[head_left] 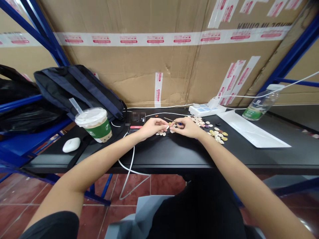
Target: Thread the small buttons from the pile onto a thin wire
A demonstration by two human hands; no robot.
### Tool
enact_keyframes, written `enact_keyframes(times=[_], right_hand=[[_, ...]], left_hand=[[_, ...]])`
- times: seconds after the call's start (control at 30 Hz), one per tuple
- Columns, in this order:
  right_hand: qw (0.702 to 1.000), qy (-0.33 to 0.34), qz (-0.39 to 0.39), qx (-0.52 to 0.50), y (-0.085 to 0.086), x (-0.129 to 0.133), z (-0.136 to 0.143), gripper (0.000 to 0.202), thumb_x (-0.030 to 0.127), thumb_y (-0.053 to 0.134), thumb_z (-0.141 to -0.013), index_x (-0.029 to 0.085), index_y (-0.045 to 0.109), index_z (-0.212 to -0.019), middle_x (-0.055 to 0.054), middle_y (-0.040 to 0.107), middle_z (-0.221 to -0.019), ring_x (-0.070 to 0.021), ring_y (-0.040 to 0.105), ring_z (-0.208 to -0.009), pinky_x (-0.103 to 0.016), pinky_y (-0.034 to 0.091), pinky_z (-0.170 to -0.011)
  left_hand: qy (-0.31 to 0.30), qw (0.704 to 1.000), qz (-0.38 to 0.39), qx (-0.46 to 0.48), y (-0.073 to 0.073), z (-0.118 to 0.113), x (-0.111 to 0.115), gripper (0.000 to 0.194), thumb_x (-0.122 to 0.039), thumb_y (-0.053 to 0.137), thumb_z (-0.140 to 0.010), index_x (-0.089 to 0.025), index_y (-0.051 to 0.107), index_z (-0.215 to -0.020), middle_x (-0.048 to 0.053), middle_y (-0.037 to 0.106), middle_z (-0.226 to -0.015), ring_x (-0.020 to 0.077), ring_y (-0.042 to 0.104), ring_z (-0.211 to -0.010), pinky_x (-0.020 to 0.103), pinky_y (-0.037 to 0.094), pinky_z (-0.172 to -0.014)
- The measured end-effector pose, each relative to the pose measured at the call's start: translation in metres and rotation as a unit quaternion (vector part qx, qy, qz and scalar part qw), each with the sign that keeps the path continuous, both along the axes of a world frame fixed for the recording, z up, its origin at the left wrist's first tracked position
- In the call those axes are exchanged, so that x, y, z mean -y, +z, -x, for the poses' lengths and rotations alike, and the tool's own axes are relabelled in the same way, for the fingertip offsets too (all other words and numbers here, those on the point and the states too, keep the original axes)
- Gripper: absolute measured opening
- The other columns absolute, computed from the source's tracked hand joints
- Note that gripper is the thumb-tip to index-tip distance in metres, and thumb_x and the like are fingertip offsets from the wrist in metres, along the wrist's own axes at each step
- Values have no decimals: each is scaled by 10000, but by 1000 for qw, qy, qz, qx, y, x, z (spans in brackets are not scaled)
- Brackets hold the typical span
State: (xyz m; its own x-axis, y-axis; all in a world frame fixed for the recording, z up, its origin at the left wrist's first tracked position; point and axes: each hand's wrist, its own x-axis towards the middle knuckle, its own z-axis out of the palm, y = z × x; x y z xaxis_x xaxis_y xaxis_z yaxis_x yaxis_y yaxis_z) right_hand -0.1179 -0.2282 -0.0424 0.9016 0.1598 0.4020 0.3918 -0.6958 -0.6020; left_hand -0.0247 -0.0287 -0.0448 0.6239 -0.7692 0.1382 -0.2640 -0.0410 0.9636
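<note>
Over the black table, my left hand pinches a small pale piece between thumb and fingertips. My right hand is closed on a thin dark tool that points up to the left, and its fingertips meet the same pale piece. Small button-like pieces in white, yellow and purple lie beyond and beside my right hand. A further cluster sits to its right, and a few pale ones are below my left fingers.
Left of my hands are a phone, a lidded cup with a straw, a white earphone case and a backpack. To the right are a power strip, a white sheet and a bottle. A white cable hangs over the edge.
</note>
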Motion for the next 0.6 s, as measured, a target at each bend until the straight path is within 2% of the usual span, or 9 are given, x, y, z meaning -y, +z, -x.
enact_keyframes(times=[0.17, 0.33, 0.4, 0.5, 0.6], right_hand=[[998, -54, -6, 33, -5, 4, -3, 241, 355, 584, -836, 159, 725, -842, -10, 643, -726, -111, 477, -608, -255, 384, -600], [997, -72, -1, 38, -8, 7, -6, 214, 330, 574, -833, 168, 713, -833, -29, 706, -808, -134, 558, -660, -262, 444, -648], [997, -62, 5, 38, -10, 7, -7, 182, 300, 581, -818, 177, 714, -839, -30, 719, -835, -150, 600, -718, -261, 470, -680], [999, -34, 15, 36, -11, 7, -7, 155, 267, 593, -796, 195, 715, -860, -24, 737, -890, -168, 646, -816, -256, 497, -718], [998, -36, 33, 31, -11, 4, -6, 156, 274, 599, -805, 207, 717, -882, -15, 748, -900, -163, 669, -795, -255, 499, -706]], left_hand=[[38, 983, -41, 174, -2, -7, -1, 153, -190, 693, -846, -108, 744, -965, 100, 761, -956, 176, 708, -846, 304, 562, -809], [55, 925, -87, 366, -2, -7, -2, 184, -113, 633, -860, -152, 772, -974, 70, 776, -964, 189, 708, -887, 299, 541, -852], [52, 911, -95, 397, -2, -8, -1, 196, -95, 629, -860, -155, 775, -975, 66, 779, -974, 196, 712, -911, 300, 537, -867], [50, 906, -96, 409, -5, -11, 1, 191, -109, 622, -877, -162, 776, -976, 56, 783, -975, 194, 719, -921, 299, 540, -880], [54, 891, -101, 439, -4, -16, 1, 211, -116, 597, -898, -172, 768, -1010, 54, 777, -1017, 195, 711, -967, 314, 534, -925]])
